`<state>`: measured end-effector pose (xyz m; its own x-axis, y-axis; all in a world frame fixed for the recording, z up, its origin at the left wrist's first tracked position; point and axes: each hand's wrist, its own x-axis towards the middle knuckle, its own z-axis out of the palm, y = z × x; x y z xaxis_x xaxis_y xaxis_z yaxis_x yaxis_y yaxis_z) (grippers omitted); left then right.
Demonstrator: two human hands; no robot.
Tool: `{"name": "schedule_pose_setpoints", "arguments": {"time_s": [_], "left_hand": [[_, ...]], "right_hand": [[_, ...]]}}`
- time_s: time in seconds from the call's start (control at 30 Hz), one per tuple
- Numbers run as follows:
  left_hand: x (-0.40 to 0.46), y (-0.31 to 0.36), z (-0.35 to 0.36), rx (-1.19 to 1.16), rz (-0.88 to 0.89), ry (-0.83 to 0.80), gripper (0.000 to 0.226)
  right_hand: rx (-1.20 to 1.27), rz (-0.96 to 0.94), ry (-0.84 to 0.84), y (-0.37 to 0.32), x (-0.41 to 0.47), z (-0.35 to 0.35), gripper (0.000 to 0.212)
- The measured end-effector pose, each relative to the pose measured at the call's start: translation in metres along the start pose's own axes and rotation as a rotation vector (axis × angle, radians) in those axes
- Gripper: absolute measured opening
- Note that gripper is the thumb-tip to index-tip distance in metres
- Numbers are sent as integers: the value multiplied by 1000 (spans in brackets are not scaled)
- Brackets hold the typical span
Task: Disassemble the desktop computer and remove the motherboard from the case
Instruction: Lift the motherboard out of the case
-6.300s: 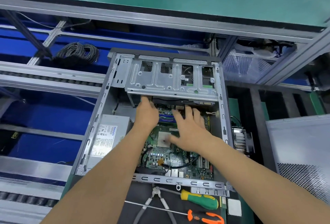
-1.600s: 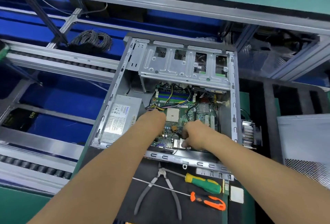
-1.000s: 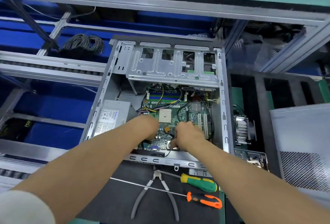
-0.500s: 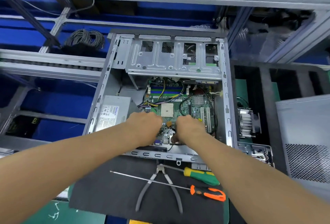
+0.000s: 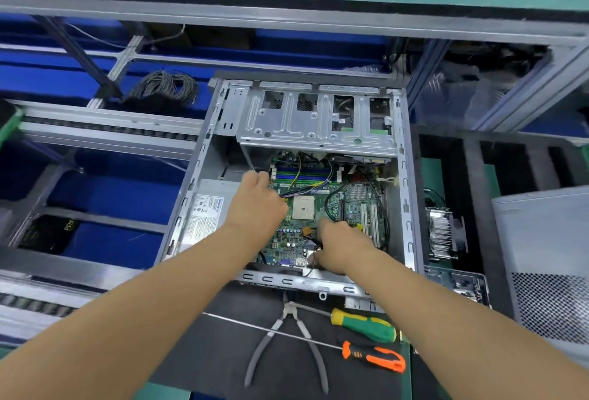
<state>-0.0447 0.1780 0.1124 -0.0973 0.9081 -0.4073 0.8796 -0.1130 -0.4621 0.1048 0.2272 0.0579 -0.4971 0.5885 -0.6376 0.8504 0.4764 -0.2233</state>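
Note:
The grey computer case (image 5: pixel 406 208) lies open on the bench with the green motherboard (image 5: pixel 294 240) flat inside it. My left hand (image 5: pixel 258 203) rests over the board's left edge, fingers curled near the coloured wire bundle (image 5: pixel 298 189); its grip is hidden. My right hand (image 5: pixel 341 246) sits at the board's near edge, fingers pinched on a thin black cable (image 5: pixel 314 240) beside an orange connector. The bare CPU socket (image 5: pixel 302 207) shows between the two hands.
A power supply (image 5: pixel 207 211) fills the case's left side, under a metal drive cage (image 5: pixel 318 119) at the far end. Pliers (image 5: pixel 287 345), a green screwdriver (image 5: pixel 363 324) and an orange screwdriver (image 5: pixel 373 356) lie on the black mat. A heatsink (image 5: pixel 443 231) and side panel (image 5: pixel 548 259) sit right.
My left hand has moved away from me, from the board's near-left corner up to its left edge by the wires. My right hand stays at the near edge.

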Motion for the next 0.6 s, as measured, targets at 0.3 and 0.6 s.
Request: {"name": "schedule_pose_setpoints", "arguments": {"time_s": [0.3,0.6], "left_hand": [[26,14,19,-48,61,-136,35],[30,18,24,-3,16,-126,23]], "right_hand": [[40,-384,109,9,-14,-15,12],[-135,-102,-205,10,-23,-30,43]]}}
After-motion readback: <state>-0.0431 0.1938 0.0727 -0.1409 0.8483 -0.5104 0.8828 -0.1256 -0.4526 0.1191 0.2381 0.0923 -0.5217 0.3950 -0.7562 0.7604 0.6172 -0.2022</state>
